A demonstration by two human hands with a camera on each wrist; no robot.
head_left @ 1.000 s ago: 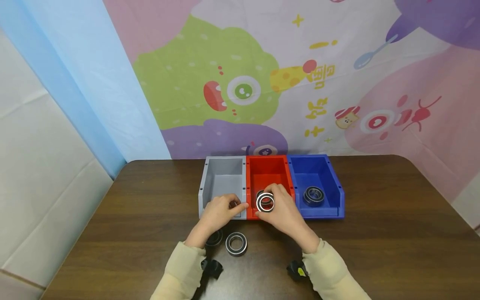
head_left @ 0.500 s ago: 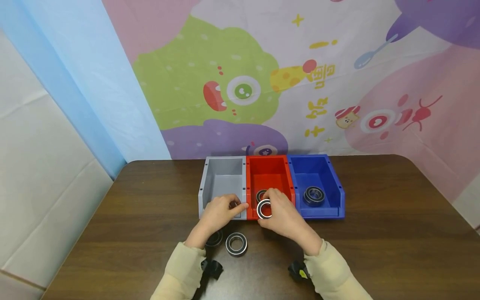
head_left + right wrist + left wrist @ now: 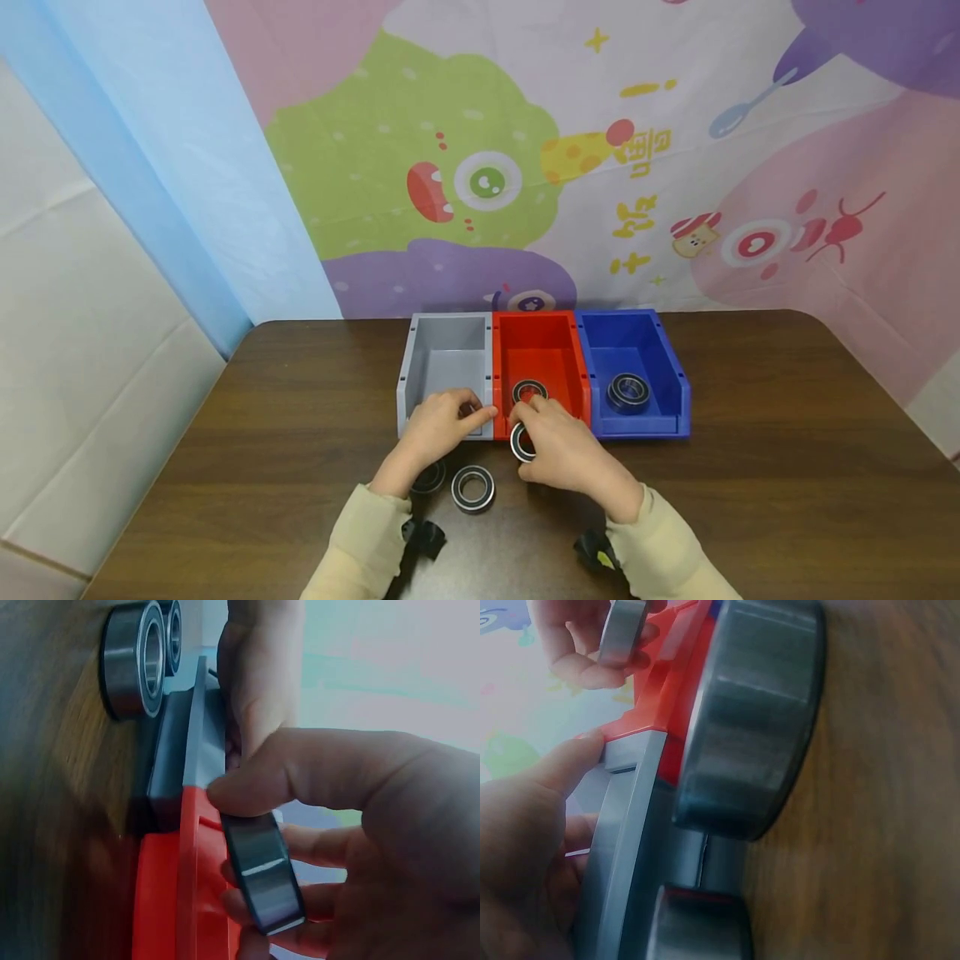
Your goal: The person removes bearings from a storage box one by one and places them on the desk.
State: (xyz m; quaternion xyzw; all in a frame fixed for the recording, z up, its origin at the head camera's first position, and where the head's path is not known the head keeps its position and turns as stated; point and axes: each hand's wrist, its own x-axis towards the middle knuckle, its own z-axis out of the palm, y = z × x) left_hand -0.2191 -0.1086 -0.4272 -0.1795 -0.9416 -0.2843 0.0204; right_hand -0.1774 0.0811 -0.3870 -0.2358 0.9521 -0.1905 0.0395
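My right hand (image 3: 562, 446) pinches a ball bearing (image 3: 522, 442) between thumb and fingers, just at the front lip of the red bin (image 3: 543, 342). In the right wrist view that bearing (image 3: 264, 874) shows its steel outer side, tilted. Another bearing (image 3: 529, 392) lies inside the red bin, partly covered by the right fingers. My left hand (image 3: 442, 423) grips the front wall of the grey bin (image 3: 450, 333), thumb outside and fingers behind it in the left wrist view. Two bearings lie on the table before the bins, one in full sight (image 3: 473, 489) and one (image 3: 429, 477) partly under the left wrist.
To the right, the blue bin (image 3: 678, 404) adjoins the red one and holds bearings (image 3: 628, 392). All three bins stand in a row at the back of the brown table (image 3: 750, 467), against a printed cloth (image 3: 637, 208).
My right hand has moved down and toward me with its bearing, from over the red bin to its front lip. The bearing inside that bin now shows more. My left hand stays put.
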